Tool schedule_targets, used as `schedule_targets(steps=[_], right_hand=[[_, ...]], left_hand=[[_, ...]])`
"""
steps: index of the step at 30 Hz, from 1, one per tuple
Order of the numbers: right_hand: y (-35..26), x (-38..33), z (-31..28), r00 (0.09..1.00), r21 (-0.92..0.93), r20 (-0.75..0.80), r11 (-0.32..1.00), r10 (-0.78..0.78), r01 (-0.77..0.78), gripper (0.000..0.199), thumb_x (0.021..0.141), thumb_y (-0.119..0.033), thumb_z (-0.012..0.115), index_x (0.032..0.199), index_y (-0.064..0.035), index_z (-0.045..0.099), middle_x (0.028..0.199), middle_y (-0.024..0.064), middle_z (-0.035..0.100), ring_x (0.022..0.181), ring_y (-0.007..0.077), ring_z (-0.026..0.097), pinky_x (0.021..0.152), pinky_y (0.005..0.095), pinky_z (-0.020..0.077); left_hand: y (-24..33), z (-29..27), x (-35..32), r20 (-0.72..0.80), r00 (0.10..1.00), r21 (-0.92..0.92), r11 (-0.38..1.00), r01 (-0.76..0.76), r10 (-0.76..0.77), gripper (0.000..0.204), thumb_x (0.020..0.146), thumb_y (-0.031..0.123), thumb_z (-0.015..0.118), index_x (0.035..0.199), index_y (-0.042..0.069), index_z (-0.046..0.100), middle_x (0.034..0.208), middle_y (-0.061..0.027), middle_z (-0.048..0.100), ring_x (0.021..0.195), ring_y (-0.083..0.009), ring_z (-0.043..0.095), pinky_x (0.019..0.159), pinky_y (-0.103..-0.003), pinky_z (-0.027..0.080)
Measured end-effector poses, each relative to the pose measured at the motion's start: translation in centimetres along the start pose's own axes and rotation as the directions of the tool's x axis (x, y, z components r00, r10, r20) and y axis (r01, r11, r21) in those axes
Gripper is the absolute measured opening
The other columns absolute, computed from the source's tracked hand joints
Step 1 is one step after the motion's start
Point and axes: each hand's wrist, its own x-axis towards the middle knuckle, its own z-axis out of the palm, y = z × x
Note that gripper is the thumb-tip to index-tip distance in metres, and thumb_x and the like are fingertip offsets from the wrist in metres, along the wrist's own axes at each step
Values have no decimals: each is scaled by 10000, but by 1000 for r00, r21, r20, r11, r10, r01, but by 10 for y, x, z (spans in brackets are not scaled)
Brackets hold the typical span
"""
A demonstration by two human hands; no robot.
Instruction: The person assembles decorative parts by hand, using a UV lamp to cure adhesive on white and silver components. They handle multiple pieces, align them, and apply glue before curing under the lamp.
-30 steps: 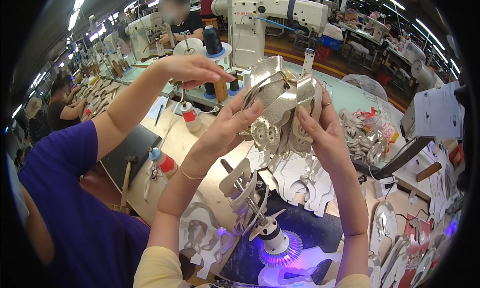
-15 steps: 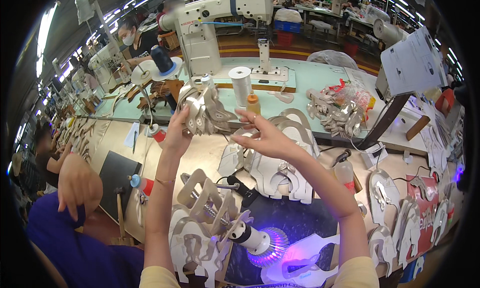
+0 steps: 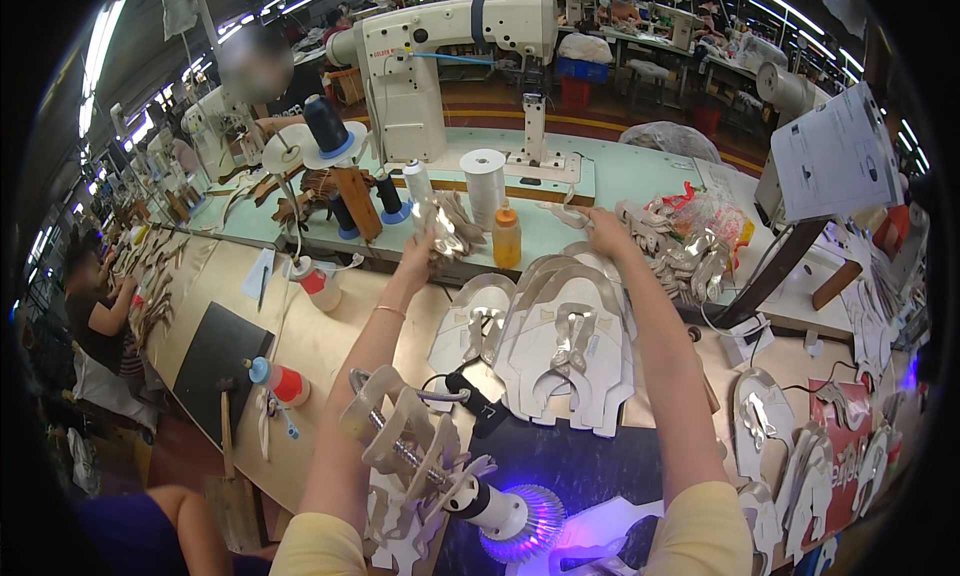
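My left hand (image 3: 418, 259) is stretched out to the far side of the bench and holds a bundle of shiny silver cut shoe pieces (image 3: 446, 226) beside the green sewing table (image 3: 640, 176). My right hand (image 3: 604, 230) reaches out further right with nothing gripped. Its fingers lie on the green table by a curved pale strap (image 3: 562, 214), just left of a heap of silver pieces (image 3: 680, 246). Under my forearms lies a stack of grey cut uppers (image 3: 570, 341).
On the green table stand a white sewing machine (image 3: 450, 56), a white thread spool (image 3: 485, 184) and an orange bottle (image 3: 506, 234). Near me a rack of cut pieces (image 3: 405, 446) ends in a blue-lit lamp (image 3: 520, 521). Red-capped bottles (image 3: 283, 381), a black mat (image 3: 225, 361) and a seated person (image 3: 95, 306) are left.
Both hands held the bundle up close to me, then moved away toward the sewing table. My right hand let go and reached out right; my left hand kept the bundle.
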Motion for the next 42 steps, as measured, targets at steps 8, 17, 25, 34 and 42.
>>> schedule_targets(steps=[8,17,25,34,42], right_hand=[[21,23,14,995,-247,82,968,62,-39,258,876,-231,624,1099,-134,712,1123,195,638,1075,333,576,947,412,481],[-33,19,-71,969,944,177,250,169,-216,398,955,-280,389,919,28,638,1010,188,696,895,305,678,844,393,538],[-175,-95,-182,898,915,380,-51,-222,-400,461,986,-287,300,1015,71,589,1154,283,649,1111,462,617,935,468,542],[-241,-183,-221,822,915,392,85,-414,-393,660,1035,-510,237,1106,69,547,1069,350,630,1054,503,622,961,556,484],[-283,-228,-239,726,924,382,226,-571,-309,520,1040,-501,313,1077,-26,521,1006,317,652,927,457,678,818,517,571]], left_hand=[[-16,-1,-19,13,906,844,482,-237,424,1010,793,385,753,1506,-41,180,1501,-391,48,1365,-483,334,1085,-502,361],[63,-18,-86,31,828,635,629,-449,560,492,889,255,701,1302,42,537,1393,-173,419,1047,-221,576,900,-297,480],[144,-10,-185,201,906,177,896,-407,372,352,982,267,599,1284,88,586,1219,-15,623,1095,-107,585,840,-246,462],[204,-20,-305,370,770,-118,849,-516,519,288,1011,209,541,1243,47,594,1212,-52,641,1076,-128,609,863,-264,479],[208,24,-408,654,610,-101,851,-515,448,334,976,135,606,1271,-4,538,1181,-68,616,1096,-132,595,934,-284,483]])
